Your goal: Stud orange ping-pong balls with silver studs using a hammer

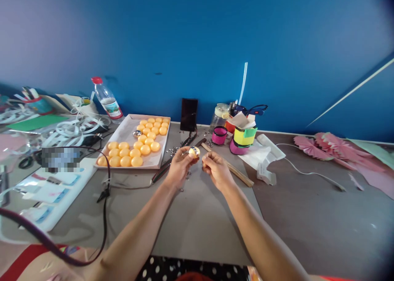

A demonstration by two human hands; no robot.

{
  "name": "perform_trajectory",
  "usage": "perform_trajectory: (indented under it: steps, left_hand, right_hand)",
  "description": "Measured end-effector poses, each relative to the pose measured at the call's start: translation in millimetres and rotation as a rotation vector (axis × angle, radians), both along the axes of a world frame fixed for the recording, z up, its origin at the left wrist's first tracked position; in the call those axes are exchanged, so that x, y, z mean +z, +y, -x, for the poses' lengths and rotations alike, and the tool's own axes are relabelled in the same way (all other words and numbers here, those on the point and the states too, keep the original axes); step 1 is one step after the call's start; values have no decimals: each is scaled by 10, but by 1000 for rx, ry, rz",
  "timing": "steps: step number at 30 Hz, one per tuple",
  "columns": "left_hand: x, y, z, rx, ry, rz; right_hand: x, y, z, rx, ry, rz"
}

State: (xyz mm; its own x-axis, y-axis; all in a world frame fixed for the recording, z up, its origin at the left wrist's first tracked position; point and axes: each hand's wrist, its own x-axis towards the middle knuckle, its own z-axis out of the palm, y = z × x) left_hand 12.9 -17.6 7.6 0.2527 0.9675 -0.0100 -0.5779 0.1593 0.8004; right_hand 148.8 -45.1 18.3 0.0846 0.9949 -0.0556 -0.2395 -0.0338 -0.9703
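Note:
Held up over the middle of the grey table, an orange ball (193,151) partly covered with small shiny metal pieces is gripped in the fingers of my left hand (179,168). Just to its right, my right hand (217,170) is closed in a pinch, apart from the ball; whatever sits between its fingertips is too small to make out. Small metal pieces (172,150) lie scattered behind my left hand. A shallow white box (121,132) at the left holds several plain orange balls (135,153) and one silver-covered ball (137,134).
A wooden-handled hammer (237,173) lies behind my right hand. A phone (188,114) leans on the blue wall. Pink (219,135) and yellow (244,137) containers stand right of it. A bottle (107,100) and white strips (69,131) are left; pink paper fans (332,147) lie right.

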Motion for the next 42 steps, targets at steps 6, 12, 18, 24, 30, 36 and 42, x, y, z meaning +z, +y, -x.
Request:
perform_trajectory:
  steps: [6,12,18,24,30,36,42]
  left_hand:
    - [26,74,100,76,-79,9]
    - [-9,79,99,70,-73,38]
    - [-16,81,88,74,-78,41]
    - [-18,101,97,64,-72,60]
    - [30,74,99,65,-78,50]
    - [59,51,80,59,-85,37]
    - [59,23,64,-25,-102,57]
  right_hand:
    - [11,-125,80,478,-744,8]
    - [-23,-248,316,575,-1185,-103]
    - [38,-251,306,565,-1140,-91]
    - [-42,-279,403,612,-1242,-198]
    - [-32,-238,300,433,-981,-177]
    - [6,-108,118,192,-296,30]
    - [59,-35,75,73,135,25]
